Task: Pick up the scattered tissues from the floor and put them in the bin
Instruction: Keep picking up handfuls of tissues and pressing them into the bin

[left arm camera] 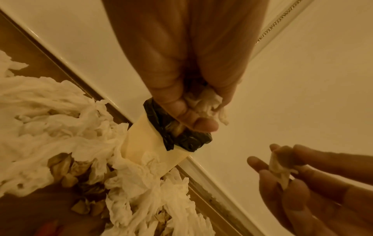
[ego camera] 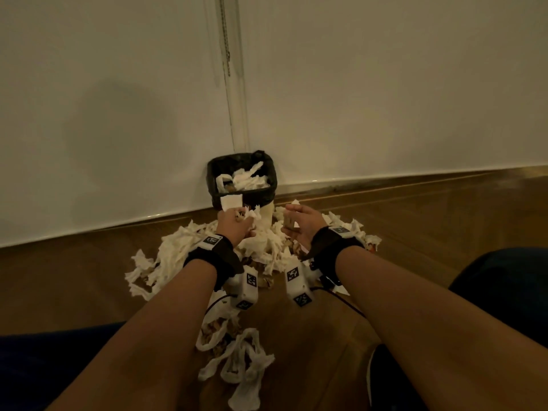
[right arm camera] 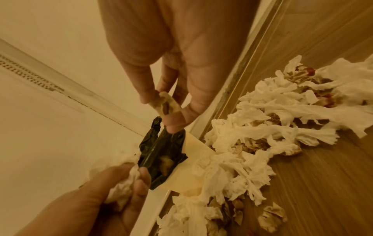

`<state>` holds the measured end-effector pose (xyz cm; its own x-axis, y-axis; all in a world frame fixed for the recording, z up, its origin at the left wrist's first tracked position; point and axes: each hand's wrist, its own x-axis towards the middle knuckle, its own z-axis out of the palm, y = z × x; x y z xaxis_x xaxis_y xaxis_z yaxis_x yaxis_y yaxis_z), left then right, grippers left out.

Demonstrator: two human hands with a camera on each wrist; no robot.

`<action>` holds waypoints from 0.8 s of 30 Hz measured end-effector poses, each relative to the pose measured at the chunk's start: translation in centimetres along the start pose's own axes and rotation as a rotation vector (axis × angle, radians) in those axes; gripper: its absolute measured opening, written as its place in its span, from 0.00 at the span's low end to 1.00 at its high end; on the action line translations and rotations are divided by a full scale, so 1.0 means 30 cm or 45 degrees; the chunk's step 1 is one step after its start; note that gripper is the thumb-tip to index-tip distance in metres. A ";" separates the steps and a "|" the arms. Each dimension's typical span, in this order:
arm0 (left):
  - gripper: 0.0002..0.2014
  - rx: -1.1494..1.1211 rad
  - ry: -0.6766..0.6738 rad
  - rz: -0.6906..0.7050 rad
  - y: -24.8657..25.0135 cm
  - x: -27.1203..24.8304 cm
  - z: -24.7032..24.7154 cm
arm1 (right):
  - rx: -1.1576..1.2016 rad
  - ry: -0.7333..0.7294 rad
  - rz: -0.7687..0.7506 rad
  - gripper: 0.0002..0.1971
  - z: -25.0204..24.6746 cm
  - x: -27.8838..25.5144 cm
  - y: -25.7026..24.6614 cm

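Note:
A small cream bin [ego camera: 265, 215] with a black liner [ego camera: 213, 173] stands against the wall, tissues inside it. My left hand [ego camera: 234, 225] grips a bunch of white tissues [left arm camera: 203, 99] just in front of the bin. My right hand [ego camera: 299, 225] pinches a small brownish crumpled tissue [right arm camera: 166, 105] between thumb and fingers, to the right of the bin's front. Both hands hover above the heap of scattered tissues [ego camera: 178, 250] on the wooden floor. More tissue strips [ego camera: 243, 369] lie nearer to me.
A white wall [ego camera: 118, 114] with a hanging chain cord [ego camera: 226, 40] rises behind the bin. A metal skirting strip [ego camera: 415, 179] runs along the floor edge. My dark-clothed knees [ego camera: 504, 280] flank the pile, and bare wooden floor [ego camera: 444, 215] lies to the right.

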<state>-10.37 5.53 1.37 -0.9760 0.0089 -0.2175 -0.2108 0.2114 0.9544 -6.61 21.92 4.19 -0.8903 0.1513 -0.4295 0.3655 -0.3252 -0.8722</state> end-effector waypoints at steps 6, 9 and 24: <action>0.16 0.078 0.021 0.126 0.031 -0.015 -0.013 | 0.013 -0.037 -0.040 0.07 0.000 -0.020 -0.064; 0.25 0.032 0.054 0.147 0.040 -0.013 -0.025 | 0.023 -0.058 -0.042 0.06 0.004 -0.020 -0.086; 0.17 0.217 0.232 0.224 0.209 0.224 -0.117 | -0.150 -0.023 -0.140 0.08 0.153 0.171 -0.208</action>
<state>-18.45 3.48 6.61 -0.9937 -0.1123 0.0029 -0.0406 0.3830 0.9229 -14.70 20.45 8.51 -0.9311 0.1628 -0.3263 0.2936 -0.1958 -0.9357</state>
